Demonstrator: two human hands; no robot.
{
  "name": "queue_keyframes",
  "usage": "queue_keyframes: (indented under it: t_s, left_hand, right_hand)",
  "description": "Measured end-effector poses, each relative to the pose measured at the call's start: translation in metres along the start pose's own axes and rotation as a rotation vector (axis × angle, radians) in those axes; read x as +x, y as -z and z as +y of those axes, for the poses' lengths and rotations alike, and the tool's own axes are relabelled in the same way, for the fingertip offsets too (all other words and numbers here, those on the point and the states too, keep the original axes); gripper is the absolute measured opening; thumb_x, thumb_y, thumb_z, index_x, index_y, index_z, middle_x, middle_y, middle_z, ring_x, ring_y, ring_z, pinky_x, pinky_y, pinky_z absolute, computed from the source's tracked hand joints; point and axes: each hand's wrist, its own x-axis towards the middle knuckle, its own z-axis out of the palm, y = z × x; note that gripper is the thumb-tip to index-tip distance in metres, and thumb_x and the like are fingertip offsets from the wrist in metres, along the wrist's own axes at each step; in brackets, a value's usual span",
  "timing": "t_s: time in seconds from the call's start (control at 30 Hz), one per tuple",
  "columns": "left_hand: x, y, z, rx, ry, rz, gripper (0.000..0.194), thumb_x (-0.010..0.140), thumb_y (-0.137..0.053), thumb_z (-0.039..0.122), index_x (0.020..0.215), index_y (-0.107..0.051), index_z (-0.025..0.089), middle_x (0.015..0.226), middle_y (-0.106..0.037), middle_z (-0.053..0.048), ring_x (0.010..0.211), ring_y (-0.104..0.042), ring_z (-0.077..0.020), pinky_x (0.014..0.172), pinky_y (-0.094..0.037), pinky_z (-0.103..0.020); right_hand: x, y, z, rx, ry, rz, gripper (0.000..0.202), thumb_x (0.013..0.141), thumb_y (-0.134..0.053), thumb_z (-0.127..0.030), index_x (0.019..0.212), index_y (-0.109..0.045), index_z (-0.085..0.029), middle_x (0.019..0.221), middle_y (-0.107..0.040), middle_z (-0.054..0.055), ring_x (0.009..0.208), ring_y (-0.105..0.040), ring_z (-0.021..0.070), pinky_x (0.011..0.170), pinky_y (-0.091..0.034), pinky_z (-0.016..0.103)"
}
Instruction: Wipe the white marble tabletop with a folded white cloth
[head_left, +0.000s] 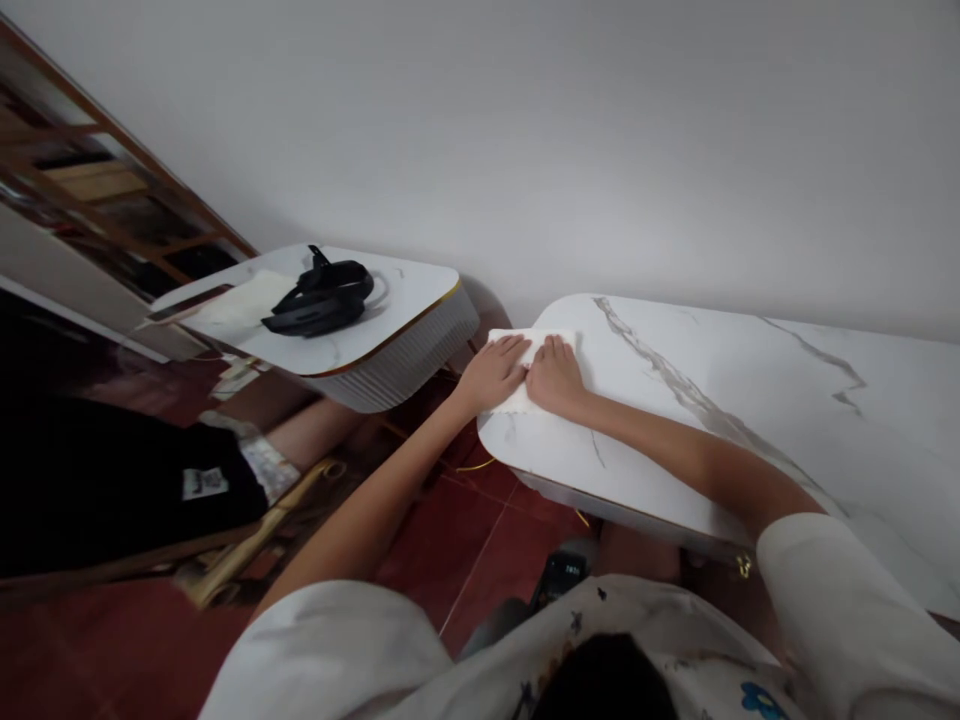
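A white cloth (517, 402) lies flat at the rounded left end of a white marble-patterned table (675, 345), partly over its edge. Resting on the cloth's left part is my left hand (495, 372), with its fingers stretched out. My right hand (555, 375) presses on the right part, fingers slightly bent and lying on the cloth. The two hands are side by side, thumbs nearly touching. Neither hand visibly grips the cloth.
A second white table (409, 290) at the left carries a black headset (322, 295) and a pale sheet (244, 300). A person in dark clothes (135, 480) sits at the left. Behind the tables is a wall (525, 130). A phone (562, 572) shows below.
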Motion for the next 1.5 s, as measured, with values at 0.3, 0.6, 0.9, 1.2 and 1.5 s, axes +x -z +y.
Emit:
queue_keyframes:
  t_s: [0.3,0.6,0.9,1.2,1.5]
  left_hand:
    - [-0.078,0.016,0.067,-0.017,0.031,-0.028,0.056,0.091,-0.032,0.036,0.143,-0.047,0.018,0.152,-0.044,-0.007,0.143,-0.035,-0.0236,0.118,-0.026,-0.043]
    - [0.028,-0.006,0.098,-0.086,0.017,0.028,0.048,0.092,-0.042,0.031,0.137,-0.052,0.02,0.147,-0.05,-0.005,0.14,-0.04,-0.02,0.117,-0.027,-0.038]
    - [0.134,-0.036,0.037,-0.066,0.038,0.089,0.042,0.092,-0.043,0.028,0.13,-0.057,0.018,0.141,-0.056,-0.008,0.132,-0.048,-0.0212,0.114,-0.033,-0.036]
    - [0.213,-0.052,0.047,-0.08,-0.067,0.071,0.044,0.092,-0.04,0.029,0.132,-0.056,0.02,0.139,-0.058,-0.006,0.13,-0.051,-0.0226,0.113,-0.033,-0.039]
    - [0.165,-0.045,0.09,-0.111,-0.28,0.012,0.051,0.095,-0.036,0.032,0.143,-0.046,0.017,0.151,-0.045,-0.007,0.141,-0.038,-0.021,0.118,-0.026,-0.04]
  right_hand:
    - [-0.092,0.025,-0.018,0.006,0.064,-0.042,0.053,0.093,-0.034,-0.024,0.137,-0.05,0.001,0.136,-0.055,0.026,0.127,-0.048,0.0409,0.1,-0.039,0.056]
    - [-0.059,0.045,0.071,-0.174,0.012,-0.03,0.048,0.096,-0.032,-0.022,0.125,-0.054,0.008,0.129,-0.056,0.031,0.118,-0.051,0.0368,0.097,-0.041,0.045]
    - [0.051,0.018,0.128,-0.184,0.072,-0.048,0.042,0.099,-0.032,-0.023,0.124,-0.056,0.001,0.125,-0.059,0.023,0.119,-0.051,0.0297,0.1,-0.039,0.038]
    - [0.074,0.03,0.167,-0.214,-0.145,-0.062,0.042,0.098,-0.033,-0.022,0.12,-0.061,0.0,0.122,-0.062,0.025,0.113,-0.057,0.0294,0.09,-0.045,0.038]
    - [-0.007,0.049,0.144,-0.317,-0.204,-0.037,0.048,0.097,-0.027,-0.019,0.124,-0.058,0.006,0.124,-0.061,0.028,0.116,-0.052,0.0335,0.092,-0.042,0.042]
